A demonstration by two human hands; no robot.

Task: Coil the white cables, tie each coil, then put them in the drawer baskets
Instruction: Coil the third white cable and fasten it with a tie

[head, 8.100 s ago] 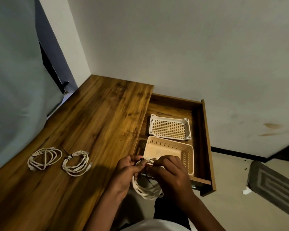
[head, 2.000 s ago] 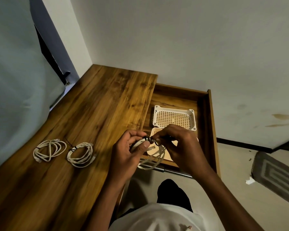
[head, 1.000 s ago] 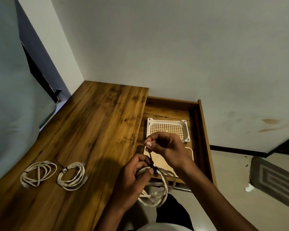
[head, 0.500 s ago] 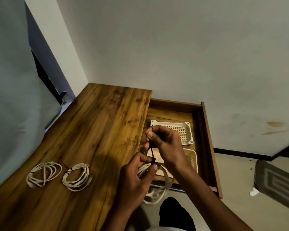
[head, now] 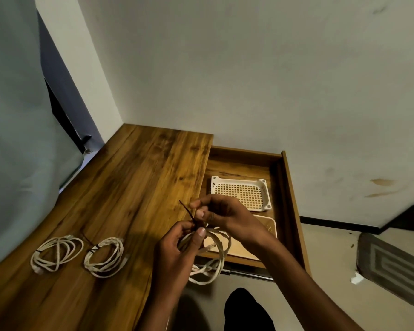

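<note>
Two tied coils [head: 58, 255] [head: 105, 256] lie on the table [head: 134, 187]. Third coil [head: 207, 256] is held at the drawer's [head: 288, 211] near edge: left hand [head: 175, 254] pinches its top, right hand [head: 221, 211] pinches the dark tie [head: 187, 211], whose tail points up-left. Coil hangs down, long axis near vertical. Both baskets [head: 264, 194] [head: 271, 229] hold no cables: tying unfinished, stowing remains

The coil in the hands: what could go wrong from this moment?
1. The left hand grips the coil at one spot only; its lower loops hang free off the desk edge and may spring apart.
2. The black tie sticks out with a loose tail near the right hand; it may slip before it is tight.
</note>
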